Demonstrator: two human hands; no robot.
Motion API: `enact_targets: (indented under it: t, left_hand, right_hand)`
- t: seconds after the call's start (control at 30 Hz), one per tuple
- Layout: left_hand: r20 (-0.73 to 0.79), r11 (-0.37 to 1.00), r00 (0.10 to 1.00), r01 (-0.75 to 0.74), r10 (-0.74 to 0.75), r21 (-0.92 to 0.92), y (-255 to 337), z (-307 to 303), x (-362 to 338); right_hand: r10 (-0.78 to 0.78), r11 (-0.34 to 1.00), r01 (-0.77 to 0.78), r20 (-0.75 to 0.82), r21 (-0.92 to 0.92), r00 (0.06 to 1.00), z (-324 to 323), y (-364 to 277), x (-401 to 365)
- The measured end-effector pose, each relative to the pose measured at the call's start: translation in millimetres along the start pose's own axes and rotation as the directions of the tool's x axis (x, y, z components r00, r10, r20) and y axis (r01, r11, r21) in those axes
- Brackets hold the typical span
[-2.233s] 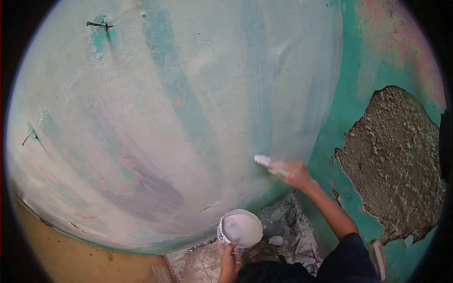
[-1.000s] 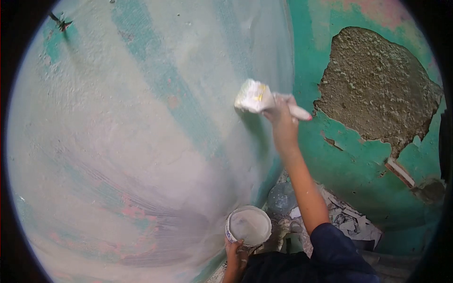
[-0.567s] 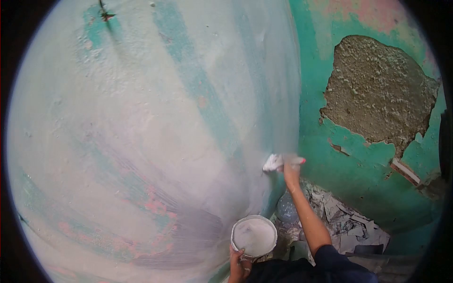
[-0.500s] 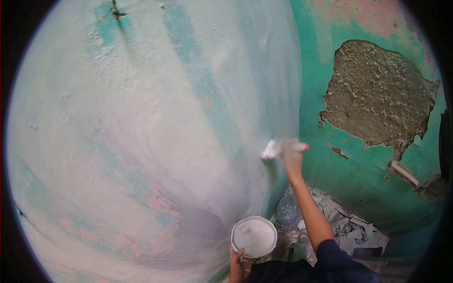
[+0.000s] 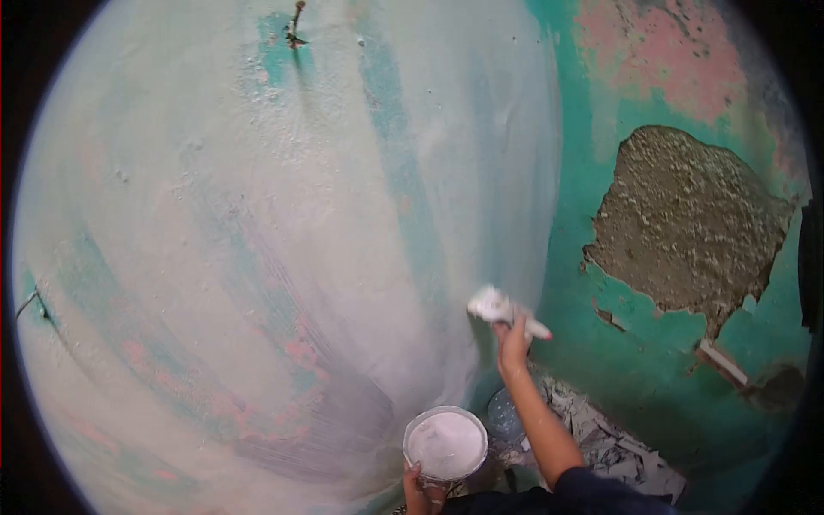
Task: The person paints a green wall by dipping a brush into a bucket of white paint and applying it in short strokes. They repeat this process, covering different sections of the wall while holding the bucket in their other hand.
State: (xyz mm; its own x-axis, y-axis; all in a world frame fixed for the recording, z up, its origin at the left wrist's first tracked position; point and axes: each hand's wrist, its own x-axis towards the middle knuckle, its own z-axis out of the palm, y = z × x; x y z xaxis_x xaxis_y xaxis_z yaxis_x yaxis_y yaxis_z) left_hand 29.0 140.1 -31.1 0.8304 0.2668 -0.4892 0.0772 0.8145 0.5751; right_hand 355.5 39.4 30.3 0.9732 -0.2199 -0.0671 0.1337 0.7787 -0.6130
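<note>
My right hand [image 5: 512, 343] is closed round the handle of a wide paintbrush [image 5: 493, 305]. White paint covers its bristles, which lie at or very near the wall [image 5: 335, 249]; whether they touch it is hard to tell. That wall is coated in whitish paint, with green and pink streaks showing through. Low in the view, my left hand [image 5: 421, 487] grips the rim and side of a round paint bucket [image 5: 445, 443] holding thick white paint. Part of the left hand is hidden below the bucket.
A green wall [image 5: 575, 318] meets the white one at a corner, with a bare rough plaster patch [image 5: 687, 223]. Paint flakes and debris [image 5: 609, 438] lie on the floor beside a spotted round container [image 5: 506, 416]. A rusty nail [image 5: 296, 24] juts from the white wall.
The view has tilted up and turned left, so the walls appear lower and further right. My right hand has moved down along the wall with the paintbrush. The left still holds the bucket.
</note>
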Motion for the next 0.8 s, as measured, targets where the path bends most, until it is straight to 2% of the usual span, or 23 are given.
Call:
enact_targets:
  t: [0.07, 0.1, 0.17, 0.2, 0.23, 0.27, 0.3, 0.37, 0.4, 0.47, 0.53, 0.57, 0.6, 0.67, 0.73, 0.8]
  left_hand:
    - [-0.098, 0.994, 0.992, -0.089, 0.082, -0.062, 9.3, 40.2, -23.5]
    - [-0.098, 0.991, 0.99, -0.109, 0.102, -0.077, 11.5, 55.4, -30.6]
    - [-0.249, 0.989, 0.964, -0.117, 0.091, -0.09, 9.4, 77.9, -41.3]
    - [-0.252, 0.986, 0.962, -0.132, 0.103, -0.102, 6.0, 82.5, -41.4]
    - [-0.186, 0.981, 0.975, -0.144, 0.119, -0.128, 0.9, 84.0, -42.0]
    - [-0.122, 0.976, 0.983, -0.153, 0.135, -0.152, -6.9, 84.2, -43.4]
    - [-0.134, 0.973, 0.98, -0.167, 0.147, -0.159, -20.7, 74.6, -36.9]
    - [-0.166, 0.9, 0.916, -0.392, 0.364, -0.191, -51.7, 53.1, -14.3]
    - [-0.175, 0.892, 0.91, -0.407, 0.376, -0.198, -57.6, 65.2, -20.8]
    - [-0.33, 0.953, 0.921, -0.266, 0.207, -0.144, -63.3, 107.6, -46.8]
    - [-0.401, 0.939, 0.886, -0.313, 0.233, -0.146, -67.8, 150.8, -64.5]
    - [-0.461, 0.928, 0.851, -0.348, 0.252, -0.135, -71.5, 163.3, -67.4]
    - [-0.467, 0.923, 0.845, -0.36, 0.259, -0.139, -84.7, 151.8, -58.4]
    - [-0.296, 0.88, 0.888, -0.422, 0.353, -0.216, -119.4, 112.3, -34.7]
    - [-0.342, 0.874, 0.887, -0.408, 0.311, -0.263, -141.1, 118.1, -37.6]
    - [-0.376, 0.863, 0.886, -0.398, 0.273, -0.312, -149.1, 126.9, -40.2]
  right_hand:
    - [0.073, 0.974, -0.083, -0.057, -0.212, 0.996, -17.6, -1.7, -11.5]
    - [0.079, 0.973, -0.084, -0.031, -0.214, 0.996, -11.0, -8.1, -5.3]
    - [-0.031, 0.927, 0.087, 0.155, -0.364, 0.987, 8.0, -29.8, 2.0]
    - [-0.07, 0.905, 0.162, 0.238, -0.393, 0.969, 28.2, -48.2, 6.7]
    - [-0.104, 0.879, 0.237, 0.318, -0.413, 0.942, 55.3, -71.3, 12.1]
    - [-0.142, 0.859, 0.305, 0.38, -0.411, 0.914, 81.3, -94.5, 17.4]
    - [-0.176, 0.838, 0.369, 0.44, -0.403, 0.881, 108.4, -117.8, 22.0]
    - [-0.273, 0.812, 0.488, 0.531, -0.32, 0.802, 163.5, -163.8, 27.5]
    - [-0.299, 0.833, 0.489, 0.533, -0.259, 0.791, 191.1, -182.7, 28.0]
    - [-0.331, 0.852, 0.497, 0.566, -0.165, 0.755, 235.4, -215.4, 34.3]
    - [-0.328, 0.86, 0.495, 0.608, -0.124, 0.723, 260.2, -231.3, 42.7]
    - [-0.394, 0.833, 0.55, 0.629, -0.063, 0.67, 268.5, -235.1, 45.7]
    - [-0.458, 0.8, 0.6, 0.644, -0.002, 0.613, 271.9, -237.2, 47.1]
    - [-0.439, 0.813, 0.582, 0.655, 0.0, 0.614, 255.4, -227.6, 46.5]
    - [-0.324, 0.862, 0.486, 0.583, -0.144, 0.745, 215.1, -198.4, 43.2]
    - [-0.357, 0.768, 0.585, 0.585, -0.26, 0.728, 151.1, -143.2, 50.9]
